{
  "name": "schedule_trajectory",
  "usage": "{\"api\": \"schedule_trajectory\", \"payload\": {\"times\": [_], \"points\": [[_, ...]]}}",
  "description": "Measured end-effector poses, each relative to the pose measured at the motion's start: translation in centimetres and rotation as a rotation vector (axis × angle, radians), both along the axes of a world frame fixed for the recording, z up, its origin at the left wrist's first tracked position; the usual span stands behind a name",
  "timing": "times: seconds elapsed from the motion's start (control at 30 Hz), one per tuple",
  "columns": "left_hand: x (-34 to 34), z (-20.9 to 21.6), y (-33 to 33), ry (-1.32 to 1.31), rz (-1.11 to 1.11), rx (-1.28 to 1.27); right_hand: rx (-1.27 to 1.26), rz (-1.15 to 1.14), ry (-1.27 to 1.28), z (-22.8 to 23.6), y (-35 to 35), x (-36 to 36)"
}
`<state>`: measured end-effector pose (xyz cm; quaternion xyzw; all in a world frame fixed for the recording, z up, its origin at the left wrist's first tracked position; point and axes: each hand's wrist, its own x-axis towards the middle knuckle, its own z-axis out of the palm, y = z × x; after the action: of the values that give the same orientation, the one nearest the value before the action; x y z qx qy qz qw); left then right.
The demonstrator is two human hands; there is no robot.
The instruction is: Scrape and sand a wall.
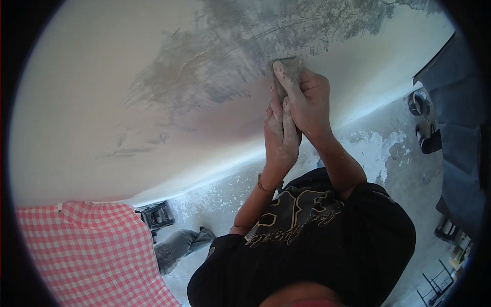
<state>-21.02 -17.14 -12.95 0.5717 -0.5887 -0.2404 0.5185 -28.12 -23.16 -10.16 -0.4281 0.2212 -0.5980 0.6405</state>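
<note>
A flat grey block, dusty and with a squared top edge, is pressed against the pale wall. My right hand grips it from the right, thumb lying along its face. Just below, my left hand is held close to the right one, its fingers pointing up over the block's lower part. A dark edge of it shows beside the left palm; the rest is hidden by both hands. Grey smeared patches with streaks spread over the wall above and left of the block. Both hands are coated with pale dust.
A pink-and-white checked cloth hangs at lower left, beside a black plastic object and a crumpled grey garment or bag. The grey floor has white splashes. Dark sheeting hangs at right, near round black objects.
</note>
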Motion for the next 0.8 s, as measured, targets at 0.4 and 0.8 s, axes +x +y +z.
{"api": "schedule_trajectory", "payload": {"times": [0.4,0.8], "points": [[-1.9,-3.1,0.2,0.338,-0.180,0.121,0.007,-0.013,0.091,-1.2,0.3,-3.0],[-0.4,-5.3,4.7,0.919,-0.046,0.124,-0.098,0.178,0.461,-3.9,2.4,-0.1]]}}
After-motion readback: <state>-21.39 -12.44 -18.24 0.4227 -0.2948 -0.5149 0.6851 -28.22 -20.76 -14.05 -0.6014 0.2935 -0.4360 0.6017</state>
